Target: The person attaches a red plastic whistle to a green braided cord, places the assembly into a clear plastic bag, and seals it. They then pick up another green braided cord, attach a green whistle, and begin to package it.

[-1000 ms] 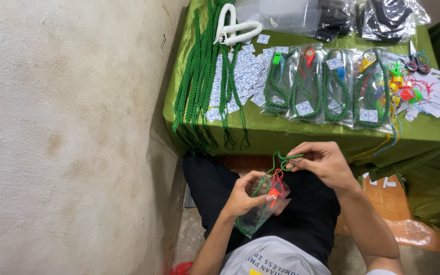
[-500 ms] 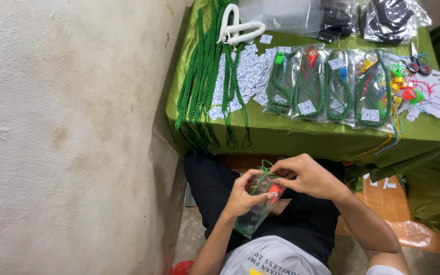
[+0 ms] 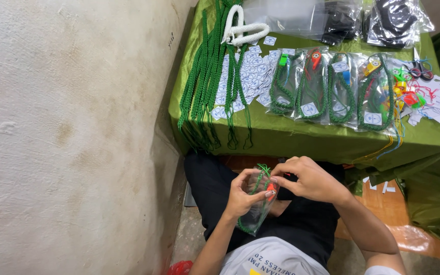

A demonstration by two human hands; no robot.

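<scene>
My left hand (image 3: 244, 194) grips a small clear plastic bag (image 3: 257, 211) over my lap; a green braided cord and a red piece show inside it. My right hand (image 3: 304, 178) pinches the bag's top edge, where a loop of the green cord (image 3: 264, 169) sticks out. Both hands touch the bag and meet at its mouth.
A low table with a green cloth (image 3: 301, 140) stands in front of my knees. On it lie loose green cords (image 3: 207, 76), a white cord (image 3: 240, 28), small white stickers (image 3: 253, 69), several filled bags (image 3: 327, 86), coloured whistles (image 3: 408, 91) and black items in bags (image 3: 383, 20). A rough wall (image 3: 67, 127) is on the left.
My right hand came down from above the bag and pushed the green cord into it; only a small loop now shows at the top. The left hand kept its hold.
</scene>
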